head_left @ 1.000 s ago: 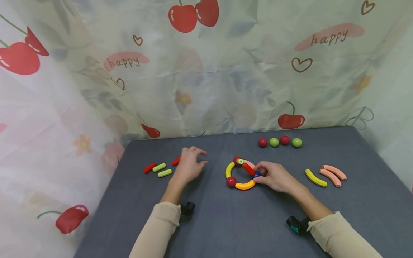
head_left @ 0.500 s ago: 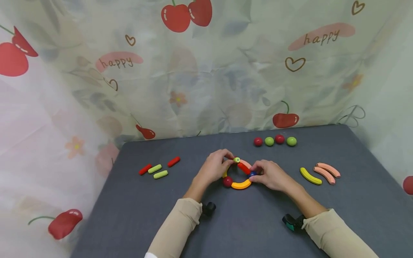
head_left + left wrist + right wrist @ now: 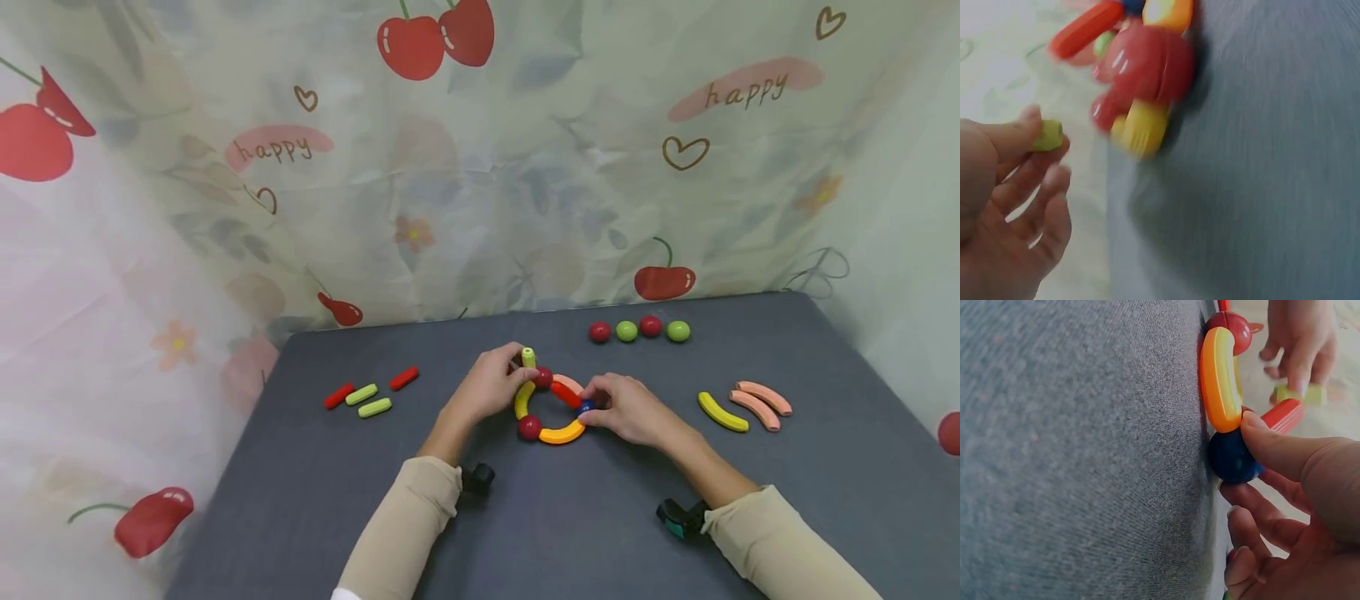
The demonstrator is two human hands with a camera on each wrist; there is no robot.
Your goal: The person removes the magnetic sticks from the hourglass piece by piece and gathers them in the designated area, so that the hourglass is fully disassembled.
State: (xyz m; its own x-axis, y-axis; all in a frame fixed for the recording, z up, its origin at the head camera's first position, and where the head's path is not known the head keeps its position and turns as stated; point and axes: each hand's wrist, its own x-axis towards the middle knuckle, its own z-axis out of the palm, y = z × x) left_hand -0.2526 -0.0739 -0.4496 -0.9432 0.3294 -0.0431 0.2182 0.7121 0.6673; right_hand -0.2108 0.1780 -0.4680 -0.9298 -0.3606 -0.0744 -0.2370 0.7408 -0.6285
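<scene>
A ring of curved toy pieces and balls lies on the dark table: a yellow curve (image 3: 522, 403), a red ball (image 3: 529, 427), an orange curve (image 3: 562, 435), a blue ball (image 3: 1233, 456), a pink curve (image 3: 570, 383) and a far red ball (image 3: 543, 377). From the blue ball a short red rod (image 3: 565, 394) juts upward. My right hand (image 3: 632, 408) pinches the blue ball between thumb and fingers. Thumb and fingertips of my left hand (image 3: 491, 385) hold a light green rod (image 3: 1050, 135), beside the far red ball and off it.
Left on the table (image 3: 300, 500) lie red rods (image 3: 404, 378) and green rods (image 3: 375, 407). A row of red and green balls (image 3: 626, 332) stands at the back right. Further right are a yellow curve (image 3: 723, 412) and two pink ones (image 3: 754, 408). A printed curtain (image 3: 480, 192) hangs behind.
My left hand came right from beside the loose rods, took the green rod standing on the far red ball, and drew it off to the left. My right hand stayed on the blue ball.
</scene>
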